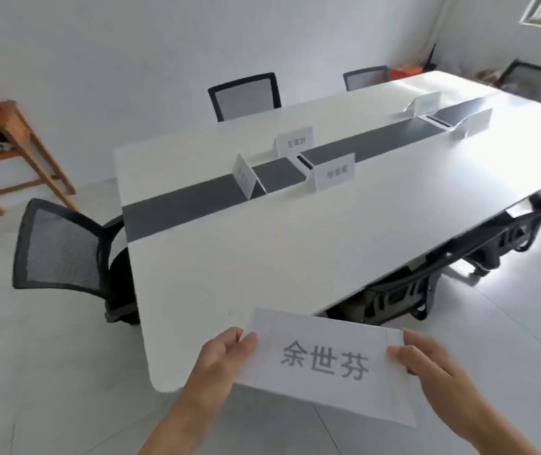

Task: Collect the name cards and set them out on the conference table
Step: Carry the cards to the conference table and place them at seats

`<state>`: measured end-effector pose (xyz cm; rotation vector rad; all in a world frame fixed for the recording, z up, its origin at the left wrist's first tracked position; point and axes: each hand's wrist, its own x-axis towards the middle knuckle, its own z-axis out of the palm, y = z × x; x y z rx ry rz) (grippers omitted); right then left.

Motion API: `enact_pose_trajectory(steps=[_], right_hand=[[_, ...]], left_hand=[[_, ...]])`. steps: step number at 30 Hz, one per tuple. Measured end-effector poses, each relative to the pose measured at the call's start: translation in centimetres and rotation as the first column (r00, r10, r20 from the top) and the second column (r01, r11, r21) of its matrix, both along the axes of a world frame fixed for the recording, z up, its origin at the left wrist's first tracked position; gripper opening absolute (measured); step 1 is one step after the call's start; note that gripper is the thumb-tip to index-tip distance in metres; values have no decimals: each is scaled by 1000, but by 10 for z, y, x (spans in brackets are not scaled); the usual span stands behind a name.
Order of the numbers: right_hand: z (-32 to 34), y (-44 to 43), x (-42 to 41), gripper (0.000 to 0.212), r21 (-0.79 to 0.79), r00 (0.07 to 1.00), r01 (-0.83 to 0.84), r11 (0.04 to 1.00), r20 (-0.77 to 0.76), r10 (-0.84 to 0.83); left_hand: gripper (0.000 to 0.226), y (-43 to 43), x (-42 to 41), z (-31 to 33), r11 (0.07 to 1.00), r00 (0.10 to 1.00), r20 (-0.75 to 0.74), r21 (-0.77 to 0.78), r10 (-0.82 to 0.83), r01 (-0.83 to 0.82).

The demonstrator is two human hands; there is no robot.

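Two hands on one name card (325, 362), low in the frame, just off the near corner of the conference table (312, 244). Left hand (220, 359) pinching the card's left edge, thumb on top and fingers underneath; right hand (426, 362) gripping the right edge the same way. Held flat and face up, printed characters readable, faint fold lines near each end; probably held so for reading the name or for folding into a tent before placement. Not yet on the table, still unfolded by the look of it. Farther up, mid-frame, three folded cards standing along the dark centre strip (361, 149): an angled card (243, 174) towards the left, a facing card (335, 172) just right of it, a rear card (295, 141) behind, turned towards the far side. Each apparently set to face a seat. Further along, upper right, two more tent cards (426, 103) (476, 121) on either side of the strip, washed out by glare. Around the table, mesh chairs: one at the left end (59, 244), two against the far edge (246, 95) (366, 77), others tucked under the near side at lower right. Wooden stand (9, 149) at upper left, apart from the table. Likely next: crease along the fold lines, then stand the card before an empty seat on the near side.
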<state>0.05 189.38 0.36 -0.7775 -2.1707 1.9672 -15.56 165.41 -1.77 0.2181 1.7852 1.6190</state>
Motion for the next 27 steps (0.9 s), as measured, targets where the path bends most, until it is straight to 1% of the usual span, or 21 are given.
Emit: enact_pose_trajectory(steps=[1, 3, 5, 8, 9, 11, 12, 13, 15, 18, 20, 23, 25, 27], right_hand=[[1, 10, 20, 33, -7, 999, 41, 999, -6, -41], [3, 30, 62, 31, -31, 993, 121, 992, -14, -121], [2, 54, 108, 30, -59, 979, 203, 977, 0, -203], [-5, 90, 172, 32, -86, 945, 327, 941, 52, -324], [-7, 102, 190, 31, -89, 931, 364, 927, 68, -359], [-14, 127, 222, 23, -76, 902, 428, 900, 92, -421], [-17, 140, 237, 22, -57, 887, 457, 888, 104, -450], [-21, 152, 249, 26, -42, 871, 484, 874, 114, -477], [-27, 176, 267, 29, -43, 834, 545, 837, 131, -536], [-36, 215, 279, 25, -60, 781, 618, 784, 160, -604], [-44, 245, 284, 25, -79, 757, 649, 757, 168, -632], [-53, 298, 287, 25, -84, 712, 700, 709, 163, -683], [-57, 337, 289, 28, -61, 655, 752, 656, 173, -735], [-57, 378, 296, 29, -24, 578, 810, 585, 197, -792]], left_hand=[[59, 16, 10, -1, 999, 998, 60, 20, -36, 35], [43, 52, 35, -4, 991, 977, 173, 59, -128, 119], [41, 92, 65, -7, 975, 945, 241, 67, -222, 213], [57, 149, 111, -14, 944, 904, 272, 65, -330, 325], [58, 169, 127, -15, 933, 890, 282, 66, -357, 354], [50, 202, 153, -18, 922, 872, 306, 65, -381, 380], [46, 219, 165, -17, 919, 864, 322, 67, -387, 388], [43, 235, 174, -16, 915, 855, 334, 69, -396, 397], [38, 270, 185, -14, 901, 839, 337, 72, -426, 428], [39, 324, 190, -13, 884, 841, 286, 50, -459, 466], [39, 365, 190, -14, 873, 835, 275, 36, -477, 487], [33, 436, 187, -21, 841, 808, 262, 31, -528, 540], [26, 488, 184, -25, 818, 782, 268, 49, -563, 573], [25, 542, 182, -26, 788, 749, 284, 39, -598, 615]])
